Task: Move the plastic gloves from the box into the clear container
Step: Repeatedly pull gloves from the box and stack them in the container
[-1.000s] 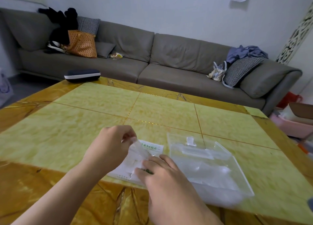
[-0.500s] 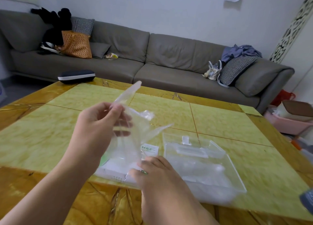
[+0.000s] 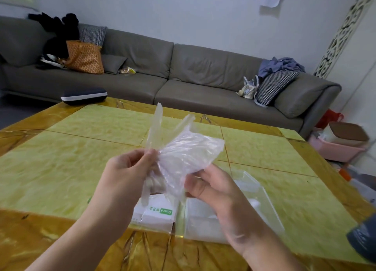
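Since half a second earlier the right hand (image 3: 215, 191) had left the box (image 3: 156, 213) and come up to meet the glove (image 3: 183, 154), which the left hand (image 3: 126, 173) had carried a little higher and toward the middle of the view.

The sofa (image 3: 183, 73) ran along the far wall behind the counter (image 3: 81, 148), loaded with an orange bag (image 3: 85, 56), checked cushions and a heap of blue cloth, all well apart from the work. A dark case (image 3: 84, 95) lay at the counter's far left edge, also clear of the route.

The clear container (image 3: 262, 195) sat just right of the box, open at the top and partly hidden by the right wrist, with pale film apparently already inside. The white box with its green label lay directly below the hands, near the counter's front edge.

The glove hung in the air above the box, crumpled in the middle, two fingers of film sticking upward. The left hand pinched its left side between thumb and fingertips; the right hand gripped the lower right part, thumb on top. Holding it on both sides probably served to gather or fold the limp film so it would drop neatly into the container. Nothing stood between glove and container.
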Tool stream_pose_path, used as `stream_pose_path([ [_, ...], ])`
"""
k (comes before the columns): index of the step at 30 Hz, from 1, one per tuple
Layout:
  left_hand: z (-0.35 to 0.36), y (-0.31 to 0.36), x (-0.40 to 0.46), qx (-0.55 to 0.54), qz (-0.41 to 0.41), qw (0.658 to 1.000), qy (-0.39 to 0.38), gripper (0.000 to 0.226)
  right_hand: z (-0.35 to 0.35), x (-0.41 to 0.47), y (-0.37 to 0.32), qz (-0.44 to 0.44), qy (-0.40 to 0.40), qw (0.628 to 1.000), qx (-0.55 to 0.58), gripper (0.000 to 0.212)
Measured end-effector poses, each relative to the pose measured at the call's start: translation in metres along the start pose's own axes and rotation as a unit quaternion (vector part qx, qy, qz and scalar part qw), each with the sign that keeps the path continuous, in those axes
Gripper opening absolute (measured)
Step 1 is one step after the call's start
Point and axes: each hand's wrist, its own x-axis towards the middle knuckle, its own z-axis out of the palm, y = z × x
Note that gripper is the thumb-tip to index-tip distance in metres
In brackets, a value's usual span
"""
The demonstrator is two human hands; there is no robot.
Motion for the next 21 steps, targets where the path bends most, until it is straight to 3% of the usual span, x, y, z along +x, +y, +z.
stream_pose_path([
  [2, 0.006, 0.0, -0.005, 0.022, 0.018, 1.0, 0.002, 0.023, -0.003, 0.001, 0.003, 0.017, -0.018, 0.997, 0.076, 0.048],
  [5, 0.012, -0.001, -0.009, 0.02, 0.031, 0.999, 0.021, 0.019, -0.014, 0.0, 0.007, 0.062, -0.05, 0.977, 0.198, 0.1],
  [7, 0.014, -0.001, -0.011, 0.021, 0.036, 0.999, 0.031, 0.016, -0.018, -0.004, 0.004, 0.076, -0.038, 0.977, 0.196, 0.112],
  [9, 0.017, -0.002, -0.014, 0.027, 0.045, 0.998, 0.025, 0.014, -0.012, -0.007, 0.0, 0.063, -0.039, 0.989, 0.125, 0.129],
  [10, 0.019, -0.001, -0.016, 0.024, 0.046, 0.999, 0.014, 0.015, -0.007, -0.007, 0.001, 0.065, -0.017, 0.994, 0.089, 0.125],
  [11, 0.022, -0.001, -0.017, 0.016, 0.043, 0.999, -0.001, 0.017, -0.006, -0.004, 0.007, 0.061, 0.009, 0.996, 0.07, 0.103],
  [13, 0.022, -0.003, -0.014, -0.007, 0.025, 0.999, -0.034, 0.021, -0.007, 0.004, 0.021, 0.049, 0.1, 0.991, 0.068, 0.025],
  [14, 0.02, -0.003, -0.012, -0.022, 0.011, 0.998, -0.051, 0.025, -0.011, 0.008, 0.027, 0.054, 0.148, 0.985, 0.072, 0.006],
  [17, 0.011, 0.0, -0.006, -0.06, -0.051, 0.99, -0.116, 0.04, -0.029, 0.014, 0.03, 0.035, 0.227, 0.972, 0.043, 0.019],
  [21, 0.002, -0.002, 0.003, -0.087, -0.152, 0.968, -0.179, 0.046, -0.049, 0.01, 0.025, 0.021, 0.205, 0.978, 0.034, 0.019],
])
